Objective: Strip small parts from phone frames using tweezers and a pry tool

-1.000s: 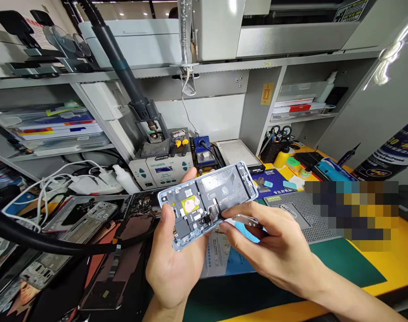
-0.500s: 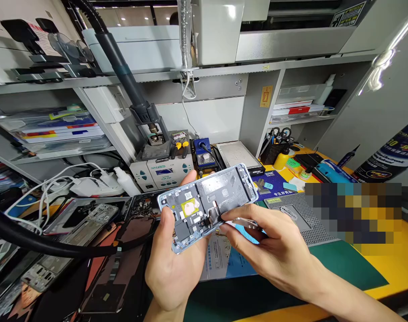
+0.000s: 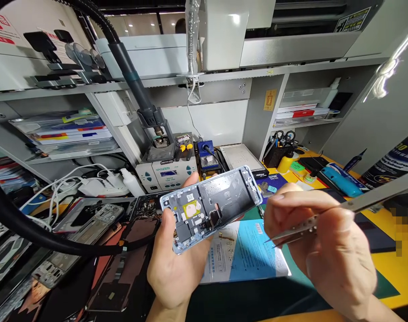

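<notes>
My left hand [image 3: 177, 264] is closed around an opened phone [image 3: 229, 197] with a pale blue frame, its inside tilted toward me. A yellow-edged patch, dark modules and a black flex cable [image 3: 215, 217] show inside it. To the right, apart from the phone, my right hand [image 3: 338, 250] is closed on metal tweezers [image 3: 299, 227]. Their fine tips point left and their rear end sticks out to the upper right. Below the phone lies a blue and white printed packet [image 3: 247, 250] on the green mat [image 3: 231, 295].
Several phone frames and screens [image 3: 76, 246] crowd the left side, with a black hose [image 3: 66, 246] curving over them. A hot air station [image 3: 167, 174] and a blue soldering station [image 3: 207, 156] stand behind. Bottles, including a yellow bottle [image 3: 286, 162], and a spray can [image 3: 392, 152] are on the right.
My right hand has pulled away from the phone's lower edge to the right, and the tweezers now show plainly. The left hand still holds the phone. The view has shifted slightly.
</notes>
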Demonstrator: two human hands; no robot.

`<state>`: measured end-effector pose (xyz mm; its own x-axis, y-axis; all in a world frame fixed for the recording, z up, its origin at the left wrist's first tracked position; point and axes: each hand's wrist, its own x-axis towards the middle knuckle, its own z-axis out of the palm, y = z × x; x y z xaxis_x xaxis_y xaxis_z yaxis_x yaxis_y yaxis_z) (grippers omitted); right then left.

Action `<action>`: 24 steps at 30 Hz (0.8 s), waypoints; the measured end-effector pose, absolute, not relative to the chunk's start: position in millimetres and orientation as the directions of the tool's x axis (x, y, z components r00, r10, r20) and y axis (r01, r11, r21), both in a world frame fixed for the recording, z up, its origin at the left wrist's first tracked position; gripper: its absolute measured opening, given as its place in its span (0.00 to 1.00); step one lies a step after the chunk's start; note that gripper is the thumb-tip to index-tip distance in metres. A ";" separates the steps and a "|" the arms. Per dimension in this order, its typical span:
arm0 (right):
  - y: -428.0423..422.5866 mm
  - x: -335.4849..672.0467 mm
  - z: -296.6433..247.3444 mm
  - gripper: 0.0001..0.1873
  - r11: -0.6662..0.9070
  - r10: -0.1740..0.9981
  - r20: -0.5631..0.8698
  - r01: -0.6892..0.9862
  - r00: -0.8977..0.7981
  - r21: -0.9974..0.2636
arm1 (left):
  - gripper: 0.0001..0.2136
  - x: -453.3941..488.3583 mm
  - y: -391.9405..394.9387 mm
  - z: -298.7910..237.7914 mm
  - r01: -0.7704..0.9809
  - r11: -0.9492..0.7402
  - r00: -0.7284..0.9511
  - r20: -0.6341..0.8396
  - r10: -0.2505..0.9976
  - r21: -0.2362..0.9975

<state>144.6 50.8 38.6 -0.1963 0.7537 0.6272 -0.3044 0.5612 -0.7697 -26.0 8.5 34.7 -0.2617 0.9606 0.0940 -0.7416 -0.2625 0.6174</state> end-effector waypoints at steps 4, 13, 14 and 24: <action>49.5 143.3 36.5 0.11 0.569 0.691 0.626 -0.262 -0.361 -0.780 | 0.24 -27.9 5.4 34.8 -0.757 -0.212 -0.206 0.082 0.975 0.618; 47.9 139.7 29.0 0.13 0.683 0.649 0.684 -0.144 -0.333 -0.717 | 0.26 -26.5 5.3 32.2 -0.738 -0.228 -0.222 0.090 0.971 0.635; 47.7 139.3 28.8 0.12 0.696 0.641 0.692 -0.131 -0.332 -0.706 | 0.26 -26.7 4.7 33.2 -0.732 -0.210 -0.216 0.071 0.974 0.648; 47.8 136.9 25.6 0.13 0.669 0.675 0.668 -0.124 -0.314 -0.733 | 0.26 -28.5 1.8 37.8 -0.744 -0.156 -0.184 0.024 0.983 0.650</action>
